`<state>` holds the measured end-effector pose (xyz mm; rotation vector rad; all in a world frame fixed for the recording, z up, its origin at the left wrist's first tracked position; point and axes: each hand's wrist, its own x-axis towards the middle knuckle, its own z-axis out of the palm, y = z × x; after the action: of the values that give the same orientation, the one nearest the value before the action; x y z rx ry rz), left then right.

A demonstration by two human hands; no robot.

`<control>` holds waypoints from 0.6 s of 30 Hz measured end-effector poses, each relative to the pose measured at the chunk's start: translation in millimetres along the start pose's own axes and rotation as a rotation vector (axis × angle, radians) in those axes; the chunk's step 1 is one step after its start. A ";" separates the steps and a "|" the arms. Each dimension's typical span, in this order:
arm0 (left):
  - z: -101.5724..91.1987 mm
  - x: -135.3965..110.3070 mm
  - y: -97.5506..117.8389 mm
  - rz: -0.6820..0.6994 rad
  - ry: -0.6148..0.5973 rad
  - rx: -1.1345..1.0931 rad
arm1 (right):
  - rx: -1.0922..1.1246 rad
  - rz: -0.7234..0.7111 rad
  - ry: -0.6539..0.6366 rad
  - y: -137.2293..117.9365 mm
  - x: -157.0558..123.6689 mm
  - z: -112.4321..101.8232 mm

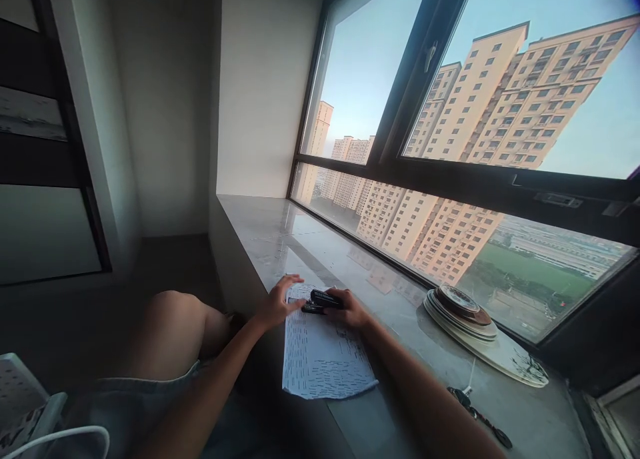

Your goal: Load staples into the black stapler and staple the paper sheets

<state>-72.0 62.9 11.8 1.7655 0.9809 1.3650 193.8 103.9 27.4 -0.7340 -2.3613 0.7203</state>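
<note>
Clamping the right hand point(351, 310) on a black, oblong, stapler-shaped object point(327, 299) with pale lettering and two long halves parted toward the left. Holding the left hand point(275, 306) just beside the left end of that object, spreading the fingers apart and pointing the thumb at the lower half, leaving any touch there impossible to tell. Having the stapler-shaped object over the far part of a white paper sheet point(327, 352) covered in rows of short dark strokes. Laying the paper sheet on a glossy grey windowsill surface point(420, 339), with the lower left part reaching past the near edge. Bending a bare knee point(173, 312) beside the surface, to the left of the paper sheet. Having, to the right, a stack of flat rounded pieces point(467, 329) in cream and brown near the glass, with a dark branch pattern on the lowest. Having, nearer and apart from the stack, a small dark bunch of keys or trinkets point(483, 419) with a pale strap. Facing a large dark-framed window point(450, 169) and, beyond the panes, tall tan apartment blocks point(480, 106) under a pale blue sky.
</note>
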 end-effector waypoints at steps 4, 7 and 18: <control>-6.8 10.7 4.5 -0.176 0.317 -0.656 | -0.104 -0.048 0.223 2.3 2.7 10.8; -13.0 13.9 9.2 -0.344 0.360 -0.988 | -0.266 -0.180 0.318 3.3 5.3 20.2; 0.0 8.7 12.5 -0.647 0.307 -1.249 | -0.683 -0.326 0.345 17.5 3.6 25.8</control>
<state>-68.7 64.6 26.5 0.2800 0.5093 1.3208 180.6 110.3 -0.3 -0.6430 -2.3021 -0.3525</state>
